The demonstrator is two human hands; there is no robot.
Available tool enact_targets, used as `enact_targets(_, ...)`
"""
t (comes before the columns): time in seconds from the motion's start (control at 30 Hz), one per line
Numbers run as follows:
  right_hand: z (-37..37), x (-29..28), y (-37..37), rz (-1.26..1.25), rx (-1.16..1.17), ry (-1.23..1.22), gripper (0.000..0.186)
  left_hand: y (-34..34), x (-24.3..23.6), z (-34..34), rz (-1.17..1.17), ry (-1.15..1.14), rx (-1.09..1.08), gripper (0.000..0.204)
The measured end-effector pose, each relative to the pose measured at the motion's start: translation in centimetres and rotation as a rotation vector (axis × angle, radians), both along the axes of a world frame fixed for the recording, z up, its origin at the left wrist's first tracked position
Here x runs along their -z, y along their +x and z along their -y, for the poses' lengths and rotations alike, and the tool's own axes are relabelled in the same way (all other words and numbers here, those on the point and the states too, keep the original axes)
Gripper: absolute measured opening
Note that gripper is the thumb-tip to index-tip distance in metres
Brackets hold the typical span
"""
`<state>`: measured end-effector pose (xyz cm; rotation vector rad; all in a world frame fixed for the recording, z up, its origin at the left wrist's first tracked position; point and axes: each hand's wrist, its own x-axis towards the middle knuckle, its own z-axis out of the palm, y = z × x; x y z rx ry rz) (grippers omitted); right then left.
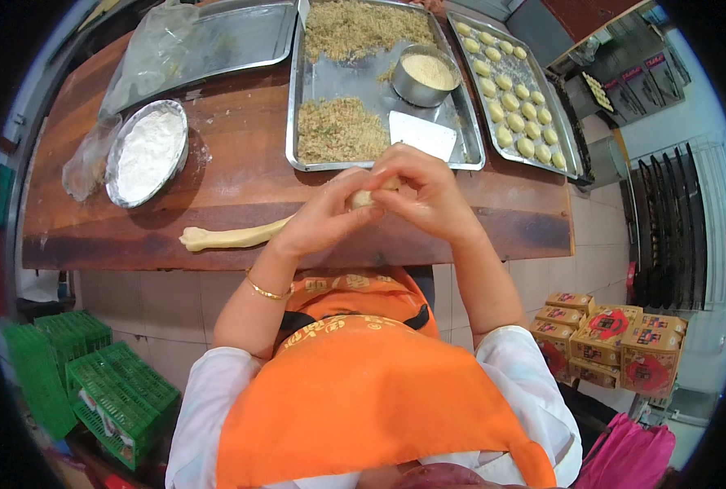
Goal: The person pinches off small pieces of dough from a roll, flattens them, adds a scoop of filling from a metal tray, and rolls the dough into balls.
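Three metal trays [310, 122] are counted on the bench [240, 175], along with one flour bowl [146, 152], one round tin [425, 75], one dough rope [231, 236], two filling heaps [340, 129] and roughly twenty-five dough balls [509, 102].

Bakery kitchen: metal trays [383, 85] of dough balls [511, 90], stacked boxes [615, 338].

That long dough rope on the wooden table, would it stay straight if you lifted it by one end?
Probably not. The dough rope already lies bent and uneven, so it looks soft and would likely droop or stretch. Being unfloured, it may cling to the wooden table.
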<state>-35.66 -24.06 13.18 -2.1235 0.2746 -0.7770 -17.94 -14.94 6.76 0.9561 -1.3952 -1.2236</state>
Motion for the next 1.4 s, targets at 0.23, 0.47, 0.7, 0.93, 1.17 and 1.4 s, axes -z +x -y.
enact_targets(0.23, -1.8, 12.1, -3.6, -0.452, 0.480, -0.231, 0.023, -1.4, 6.8, -2.1, 0.425, -0.068, -0.088, 0.035)
enact_targets(0.47, -3.9, 11.5, -7.6, -0.221, 0.883, -0.401, 0.031, -0.8, 7.7, 0.3, 0.243, 0.090, -0.077, 0.041)
enact_targets(0.7, -5.0, 12.8, -10.7, -0.090, 0.955, -0.316, 0.027, -3.9, 7.5, 4.7, 0.801, -0.236, -0.092, 0.042)
enact_targets(0.93, -6.1, 13.9, -11.6, -0.036, 1.004, -0.204, 0.025, -5.0, 7.4, 5.7, 1.092, -0.170, -0.015, 0.048)
enact_targets(1.17, -6.1, 14.4, -12.1, -0.028, 1.024, -0.187, 0.025, -5.9, 7.1, 5.0, 1.194, -0.182, -0.001, 0.054)
enact_targets(1.4, -6.6, 13.6, -13.2, 0.050, 1.031, -0.179, 0.031, -4.3, 7.5, 5.0, 0.802, -0.117, -0.061, 0.047)
